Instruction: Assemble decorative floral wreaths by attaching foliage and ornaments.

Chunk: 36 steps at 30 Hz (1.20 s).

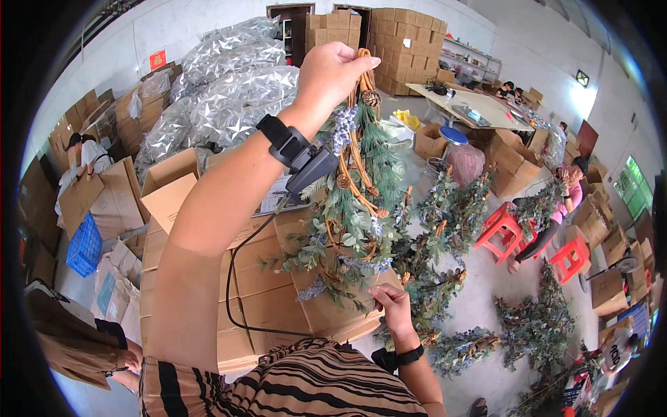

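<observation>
My left hand is raised high, its fingers closed round the twisted vine top of a wreath. The wreath hangs down from it, dressed with green leaves, pine needles, pine cones and small blue-purple flowers. Near the wreath's lower end, my right hand has its fingers curled, with thumb and forefinger pinched at a leafy sprig on the lower edge. Straps with small black devices sit on both wrists, and a black cable runs from the left one. Behind the lower part of the wreath are cardboard boxes.
More leafy wreaths cluster to the right, with others on the floor. A person sits by red stools holding greenery. Bagged silver stars are piled behind; another person handles cartons at left. Someone's arm is close at lower left.
</observation>
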Each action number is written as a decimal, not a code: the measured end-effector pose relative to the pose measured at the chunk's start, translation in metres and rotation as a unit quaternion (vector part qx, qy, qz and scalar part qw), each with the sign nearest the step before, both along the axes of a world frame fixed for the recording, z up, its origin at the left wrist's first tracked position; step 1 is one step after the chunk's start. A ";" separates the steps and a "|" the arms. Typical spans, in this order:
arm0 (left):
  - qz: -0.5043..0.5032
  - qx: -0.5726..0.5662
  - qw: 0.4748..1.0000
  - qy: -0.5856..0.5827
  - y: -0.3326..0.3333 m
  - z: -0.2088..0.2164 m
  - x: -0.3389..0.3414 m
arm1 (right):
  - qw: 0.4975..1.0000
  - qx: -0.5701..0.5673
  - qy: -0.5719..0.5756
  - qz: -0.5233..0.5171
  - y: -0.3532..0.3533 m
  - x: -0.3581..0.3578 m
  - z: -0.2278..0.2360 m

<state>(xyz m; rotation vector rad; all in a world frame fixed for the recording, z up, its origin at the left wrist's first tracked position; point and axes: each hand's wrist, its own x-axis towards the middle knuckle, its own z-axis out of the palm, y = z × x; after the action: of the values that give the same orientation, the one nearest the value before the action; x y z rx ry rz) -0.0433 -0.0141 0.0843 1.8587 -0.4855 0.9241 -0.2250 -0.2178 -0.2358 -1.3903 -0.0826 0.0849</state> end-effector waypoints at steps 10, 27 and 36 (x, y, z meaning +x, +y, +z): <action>-0.014 -0.146 0.989 -0.008 0.018 0.006 0.037 | 0.999 -0.028 -0.037 -0.011 -0.013 0.002 -0.014; -0.357 -0.029 0.923 0.142 0.030 0.078 0.022 | 0.992 -0.043 -0.112 -0.034 -0.015 0.012 0.039; -0.507 -0.023 0.844 0.171 0.045 0.044 0.031 | 0.959 -0.105 -0.263 -0.028 0.019 0.038 0.080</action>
<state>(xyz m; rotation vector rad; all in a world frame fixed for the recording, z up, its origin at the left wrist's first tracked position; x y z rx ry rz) -0.0119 0.0305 0.1280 1.3556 -1.0531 -0.1167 -0.1868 -0.1985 -0.1554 -1.5971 -0.4886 -0.3371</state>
